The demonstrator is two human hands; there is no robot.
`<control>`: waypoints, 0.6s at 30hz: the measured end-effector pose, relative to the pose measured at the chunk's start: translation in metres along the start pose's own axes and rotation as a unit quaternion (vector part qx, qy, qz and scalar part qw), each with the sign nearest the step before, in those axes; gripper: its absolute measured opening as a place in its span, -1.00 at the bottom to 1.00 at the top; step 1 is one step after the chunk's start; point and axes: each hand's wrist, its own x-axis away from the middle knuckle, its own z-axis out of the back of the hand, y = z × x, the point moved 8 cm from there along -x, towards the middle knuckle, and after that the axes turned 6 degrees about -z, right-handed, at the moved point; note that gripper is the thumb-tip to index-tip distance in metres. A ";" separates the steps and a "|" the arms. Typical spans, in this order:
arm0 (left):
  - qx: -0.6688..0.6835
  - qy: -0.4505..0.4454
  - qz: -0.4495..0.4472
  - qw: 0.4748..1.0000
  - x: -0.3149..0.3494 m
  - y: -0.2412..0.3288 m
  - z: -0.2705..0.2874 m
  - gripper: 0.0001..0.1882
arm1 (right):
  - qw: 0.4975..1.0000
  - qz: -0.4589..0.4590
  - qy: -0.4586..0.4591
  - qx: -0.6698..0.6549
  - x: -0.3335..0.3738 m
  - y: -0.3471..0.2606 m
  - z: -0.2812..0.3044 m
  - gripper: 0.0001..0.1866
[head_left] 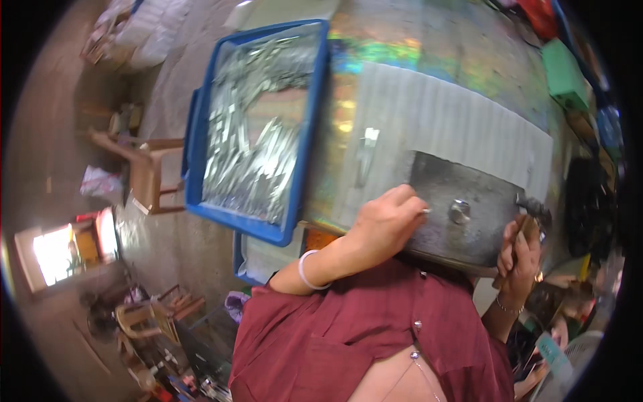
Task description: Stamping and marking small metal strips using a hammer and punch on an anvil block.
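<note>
Left hand [390,222], fingers curled together and knuckles up, pinches what looks like a small pale piece [426,211], though blur leaves its shape unsure, at the left edge of a dark metal block [487,234]. Across the block, the right hand [521,256] grips the wooden handle of a hammer [534,208], whose dark head sits by the block's far right corner. A round, shiny metal piece [460,212] rests on the block's top between the hands, well apart from both.

The left forearm, a white bangle [307,270] at its wrist, slants in from the lower left; the right, ringed by a chain bracelet [510,307], rises steeply along the block's right side. The near edge of the block lies close against a maroon shirt [335,321], leaving little room there.

Past the block's far edge, open room stretches over a white foam sheet [455,120], where one slim metal piece [367,157] lies toward the left. Farther left, the wall of a blue tray [315,120] rises over a bench [462,53] with a shiny covering; slim metal pieces [268,161] fill much of it. A green box [564,74] stands at the far right.
</note>
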 end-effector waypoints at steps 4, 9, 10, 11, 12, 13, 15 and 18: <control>-0.025 -0.054 0.040 0.997 0.006 -0.015 -0.013 -0.85 | 0.979 0.097 0.156 0.090 -0.006 -0.027 0.024 -0.68; 0.013 -0.058 0.055 0.997 0.000 -0.010 -0.014 -0.85 | 0.876 0.139 0.287 0.360 -0.014 -0.044 0.084 -0.84; 0.012 -0.052 0.072 0.996 0.000 -0.012 -0.013 -0.85 | 0.860 0.137 0.303 0.387 -0.014 -0.044 0.092 -0.83; 0.021 -0.058 0.065 0.996 0.000 -0.010 -0.016 -0.85 | 0.855 0.136 0.315 0.388 -0.012 -0.045 0.099 -0.83; 0.029 -0.050 0.090 0.994 0.001 -0.012 -0.015 -0.85 | 0.822 0.134 0.327 0.446 -0.013 -0.048 0.102 -0.79; 0.036 -0.042 0.116 0.992 0.003 -0.015 -0.015 -0.85 | 0.786 0.130 0.336 0.502 -0.015 -0.050 0.103 -0.76; 0.048 -0.028 0.119 0.991 0.003 -0.015 -0.016 -0.85 | 0.765 0.109 0.336 0.538 -0.018 -0.051 0.108 -0.75; 0.062 -0.020 0.119 0.991 0.005 -0.014 -0.016 -0.84 | 0.734 0.108 0.334 0.581 -0.023 -0.048 0.113 -0.77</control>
